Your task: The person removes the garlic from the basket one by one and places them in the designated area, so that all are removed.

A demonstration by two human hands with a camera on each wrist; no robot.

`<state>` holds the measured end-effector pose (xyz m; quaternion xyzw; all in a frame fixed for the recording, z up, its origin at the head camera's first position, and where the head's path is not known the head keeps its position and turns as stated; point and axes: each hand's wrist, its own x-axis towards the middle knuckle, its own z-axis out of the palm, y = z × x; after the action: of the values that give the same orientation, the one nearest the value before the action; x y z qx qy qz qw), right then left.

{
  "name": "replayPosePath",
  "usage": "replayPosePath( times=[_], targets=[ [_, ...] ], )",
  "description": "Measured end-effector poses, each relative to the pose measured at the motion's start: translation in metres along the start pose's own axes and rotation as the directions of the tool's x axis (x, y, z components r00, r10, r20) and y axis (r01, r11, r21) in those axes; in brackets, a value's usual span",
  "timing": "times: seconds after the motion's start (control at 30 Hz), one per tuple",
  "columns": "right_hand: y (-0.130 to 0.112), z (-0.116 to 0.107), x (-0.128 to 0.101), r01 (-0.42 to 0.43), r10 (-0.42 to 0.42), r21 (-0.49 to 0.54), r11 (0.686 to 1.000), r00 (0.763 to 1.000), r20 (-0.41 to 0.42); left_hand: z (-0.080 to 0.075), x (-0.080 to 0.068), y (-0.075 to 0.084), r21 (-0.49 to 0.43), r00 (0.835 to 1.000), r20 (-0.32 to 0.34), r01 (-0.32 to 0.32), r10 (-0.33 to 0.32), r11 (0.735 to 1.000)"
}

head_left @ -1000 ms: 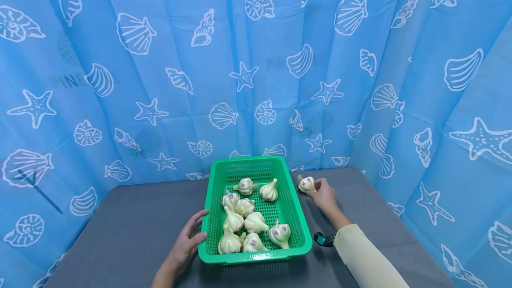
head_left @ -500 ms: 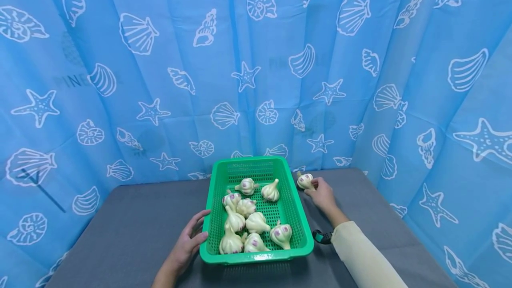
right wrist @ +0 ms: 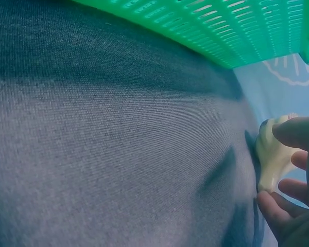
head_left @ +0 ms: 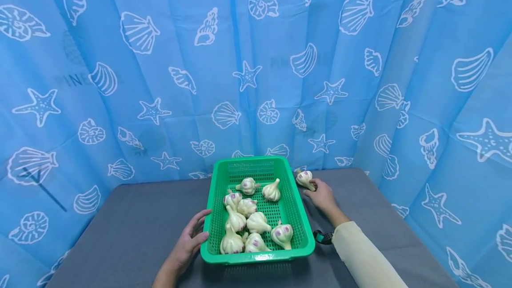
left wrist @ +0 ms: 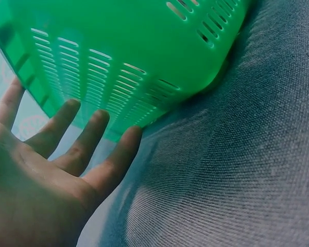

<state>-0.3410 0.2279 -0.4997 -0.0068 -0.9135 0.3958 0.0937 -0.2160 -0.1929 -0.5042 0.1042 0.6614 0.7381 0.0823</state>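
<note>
Garlic [head_left: 305, 178] sat on the desk [head_left: 132, 221] just off the far right corner of the basket [head_left: 301, 229], outside the rim; the right hand [head_left: 322, 194] lay behind it, on the side away from the basket, so the bulb stood between grip and basket. That grip was curled round the bulb, fingers [right wrist: 298, 133] over its top and thumb below; its stem end looked to point toward the basket's far corner, though the tip was too small to be sure. The left hand [head_left: 188, 243] was at the basket's near left corner, fingers [left wrist: 90, 136] straight and spread against the slotted wall, holding nothing; it was well apart from the bulb, the whole basket lying between. Eight more bulbs [head_left: 258, 222] lay inside the basket.
</note>
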Motion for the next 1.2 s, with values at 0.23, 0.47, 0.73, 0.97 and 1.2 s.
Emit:
replayPosePath(
  times=[0.23, 0.47, 0.73, 0.97, 1.2],
  targets=[
    [-0.002, -0.005, 0.002, 0.019, -0.018, -0.040, 0.999, 1.000, 0.010, 0.001, 0.000, 0.001, 0.010, 1.000, 0.019, -0.024, 0.024, 1.000],
    [-0.010, -0.014, 0.010, 0.041, -0.041, -0.057, 0.998, 0.999, 0.009, -0.003, 0.002, 0.000, -0.002, 1.000, 0.023, -0.021, 0.021, 1.000],
    [-0.024, -0.025, 0.013, 0.056, -0.059, -0.055, 0.997, 0.996, -0.064, -0.002, 0.003, -0.001, -0.007, 1.000, 0.019, -0.019, 0.019, 1.000],
    [-0.038, -0.032, 0.013, 0.061, -0.064, -0.033, 0.998, 0.994, -0.083, -0.001, 0.002, -0.002, -0.003, 1.000, 0.011, -0.029, 0.029, 1.000],
    [-0.055, -0.039, 0.015, 0.114, -0.114, -0.008, 0.993, 0.987, -0.114, 0.000, 0.001, -0.002, -0.002, 1.000, -0.003, -0.011, 0.011, 1.000]
  ],
)
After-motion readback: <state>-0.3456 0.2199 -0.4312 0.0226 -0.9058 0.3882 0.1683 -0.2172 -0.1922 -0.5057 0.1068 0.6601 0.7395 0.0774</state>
